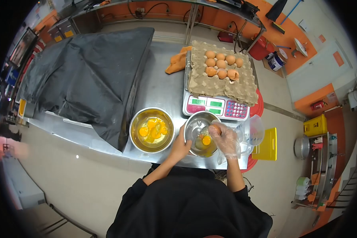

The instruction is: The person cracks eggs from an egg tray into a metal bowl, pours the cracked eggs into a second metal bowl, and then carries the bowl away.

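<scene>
My left hand (181, 145), bare, is closed on the left rim of a small metal bowl (191, 120) at the table's front edge. One yolk (206, 140) with clear white lies inside it. My right hand (226, 141) wears a clear plastic glove and holds a brown egg (215, 129) at the bowl's right side; whether its shell is whole I cannot tell. To the left stands a larger metal bowl (132, 139) with several yolks in it. Behind, a cardboard egg tray (202, 86) carries several brown eggs (221, 63), and some in the front row look like broken shells.
Under the tray is a digital scale (216, 108). An orange cloth (177, 62) lies beside it. Black sheeting (83, 79) covers the table's left part. Right of my right hand are a clear plastic jug (254, 131) and a yellow board (267, 144).
</scene>
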Motion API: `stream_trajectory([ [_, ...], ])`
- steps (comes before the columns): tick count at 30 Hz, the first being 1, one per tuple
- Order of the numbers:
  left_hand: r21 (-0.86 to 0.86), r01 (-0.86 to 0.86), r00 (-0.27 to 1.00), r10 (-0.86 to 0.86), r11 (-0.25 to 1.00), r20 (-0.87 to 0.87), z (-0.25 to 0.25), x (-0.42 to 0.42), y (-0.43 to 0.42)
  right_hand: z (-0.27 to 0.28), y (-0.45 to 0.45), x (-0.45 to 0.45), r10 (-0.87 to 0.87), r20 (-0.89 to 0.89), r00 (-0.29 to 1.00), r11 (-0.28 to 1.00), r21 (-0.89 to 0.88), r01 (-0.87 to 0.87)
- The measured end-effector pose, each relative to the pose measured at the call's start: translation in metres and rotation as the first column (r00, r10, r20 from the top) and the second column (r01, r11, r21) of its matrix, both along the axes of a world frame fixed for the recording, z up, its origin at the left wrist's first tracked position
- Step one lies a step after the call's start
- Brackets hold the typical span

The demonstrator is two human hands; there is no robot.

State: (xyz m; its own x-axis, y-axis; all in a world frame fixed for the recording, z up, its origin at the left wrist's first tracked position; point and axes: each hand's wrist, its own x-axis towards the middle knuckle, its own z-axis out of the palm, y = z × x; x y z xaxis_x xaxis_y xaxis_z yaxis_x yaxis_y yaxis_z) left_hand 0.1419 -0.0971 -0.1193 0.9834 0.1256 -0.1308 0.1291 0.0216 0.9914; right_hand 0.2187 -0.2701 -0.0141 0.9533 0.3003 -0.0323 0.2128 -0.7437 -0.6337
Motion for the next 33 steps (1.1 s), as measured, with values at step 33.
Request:
stream_trajectory([
  [33, -0.133, -0.001, 0.997, -0.009, 0.991, -0.074, 0.018, -0.005, 0.002, 0.020, -0.026, 0.201, -0.546, 0.355, 0.759, 0.833, 0.326, 0.447],
])
